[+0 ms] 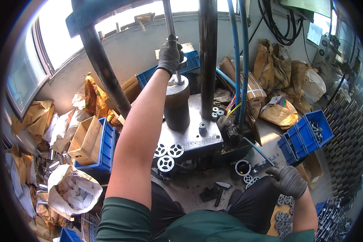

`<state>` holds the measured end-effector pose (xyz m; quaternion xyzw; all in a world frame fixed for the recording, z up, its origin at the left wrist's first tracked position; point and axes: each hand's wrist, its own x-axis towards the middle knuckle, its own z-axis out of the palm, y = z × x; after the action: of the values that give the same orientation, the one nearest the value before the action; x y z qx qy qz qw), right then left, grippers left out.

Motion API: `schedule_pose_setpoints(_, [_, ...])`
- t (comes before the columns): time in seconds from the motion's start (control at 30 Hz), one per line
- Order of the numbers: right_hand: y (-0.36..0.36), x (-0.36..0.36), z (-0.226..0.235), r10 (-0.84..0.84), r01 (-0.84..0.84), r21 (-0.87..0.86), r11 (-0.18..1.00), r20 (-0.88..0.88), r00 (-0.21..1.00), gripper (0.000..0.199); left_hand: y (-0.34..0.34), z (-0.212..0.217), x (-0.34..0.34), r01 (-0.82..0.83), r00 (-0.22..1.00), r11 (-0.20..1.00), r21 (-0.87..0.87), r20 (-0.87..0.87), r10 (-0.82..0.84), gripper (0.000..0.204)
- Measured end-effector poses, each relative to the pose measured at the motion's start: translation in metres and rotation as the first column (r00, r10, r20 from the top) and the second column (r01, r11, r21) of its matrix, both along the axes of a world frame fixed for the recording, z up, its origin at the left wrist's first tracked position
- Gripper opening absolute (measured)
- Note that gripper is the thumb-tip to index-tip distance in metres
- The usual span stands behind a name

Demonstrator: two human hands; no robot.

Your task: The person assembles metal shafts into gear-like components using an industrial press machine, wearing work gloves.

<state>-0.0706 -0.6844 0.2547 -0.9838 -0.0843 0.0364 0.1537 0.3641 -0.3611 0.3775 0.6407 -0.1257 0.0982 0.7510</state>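
Left gloved hand (170, 54), top centre: my fingers wrapped the thin steel press lever (169, 18), steadying it over the dark cylindrical ram (177, 103). Right gloved hand (288, 180), lower right: fingers curled loosely, resting on my knee beside small grey spoked metal wheels (285, 200).

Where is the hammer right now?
In the head view the hammer lies on the floor at lower centre, just ahead of the person's knees, below the press table and left of the gloved right hand.

Head view: looks steeply down from the person's head, facing the press table (193, 135) close ahead, fisheye-bent rim.
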Motion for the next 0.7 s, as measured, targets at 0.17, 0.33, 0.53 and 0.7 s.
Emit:
schedule_pose_setpoints(0.17, [-0.007,-0.006,-0.007,-0.002,-0.054,-0.156,0.986,-0.339,0.941,0.031,-0.013,0.000,0.001,0.014,0.999,0.997,-0.076,-0.037,-0.017,0.058])
schedule_pose_setpoints(0.33, [-0.008,-0.004,-0.006,0.054,-0.056,-0.038,0.998,-0.033,0.998,0.028,-0.004,0.001,-0.001,0.002,1.000,0.999,-0.040,-0.030,-0.003,0.053])
schedule_pose_setpoints(0.53, [-0.008,-0.005,-0.006,0.065,-0.062,0.034,0.997,-0.068,0.996,0.029,-0.003,-0.001,0.000,0.012,0.998,0.999,-0.037,-0.057,-0.015,0.055])
schedule_pose_setpoints(0.7, [-0.003,-0.004,-0.005,0.031,-0.054,-0.124,0.991,-0.181,0.983,0.028,-0.006,0.000,0.001,0.007,0.999,0.998,-0.066,-0.036,-0.009,0.058])
